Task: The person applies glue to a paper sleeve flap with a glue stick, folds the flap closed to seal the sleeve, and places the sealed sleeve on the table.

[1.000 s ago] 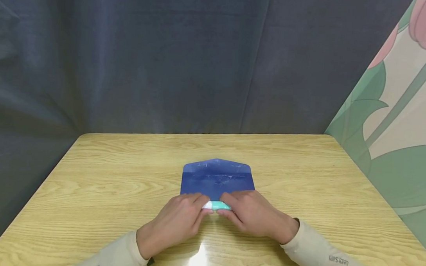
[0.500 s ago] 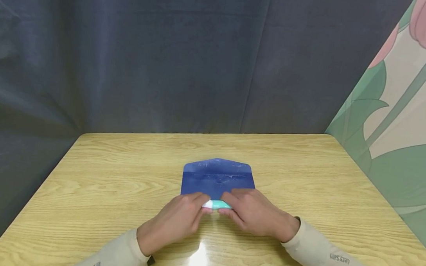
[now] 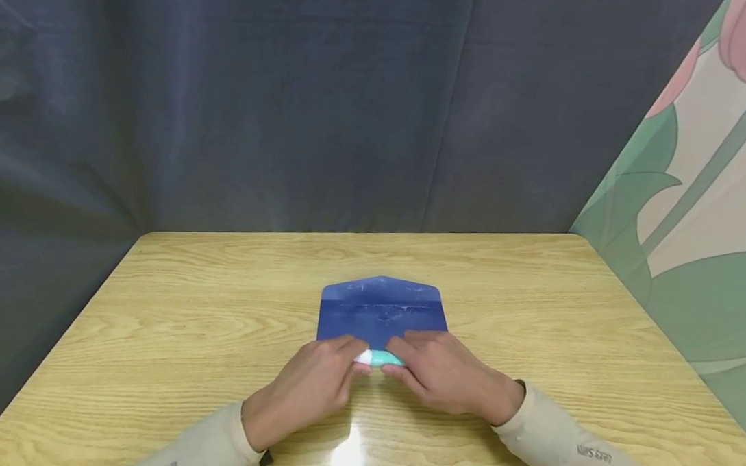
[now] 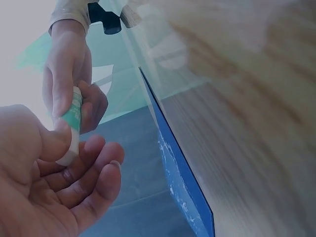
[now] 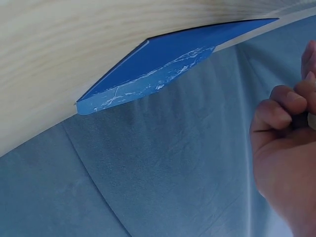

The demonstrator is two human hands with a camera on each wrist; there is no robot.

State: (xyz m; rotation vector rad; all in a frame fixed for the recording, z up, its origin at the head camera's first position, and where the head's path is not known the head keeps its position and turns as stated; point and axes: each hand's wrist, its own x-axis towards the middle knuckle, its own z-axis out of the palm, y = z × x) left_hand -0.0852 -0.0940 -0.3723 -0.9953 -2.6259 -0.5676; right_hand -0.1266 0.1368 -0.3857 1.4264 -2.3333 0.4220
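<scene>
A white and teal glue stick (image 3: 381, 359) lies level between my two hands, just in front of a blue envelope. My left hand (image 3: 312, 378) pinches its white end with thumb and fingers. On the teal end, my right hand (image 3: 451, 373) has its fingers curled round the tube. The left wrist view shows the glue stick (image 4: 73, 121) spanning both hands, its ends partly covered by fingers. Flat on the table, the envelope (image 3: 379, 319) has its flap unfolded away from me, with whitish streaks along it; the hands hide its near part in the head view.
The wood-grain table (image 3: 210, 309) stretches to both sides. A dark curtain (image 3: 303, 121) hangs along its back edge, and a flower-patterned panel (image 3: 711, 272) stands at the right. Light glares off the table near the front.
</scene>
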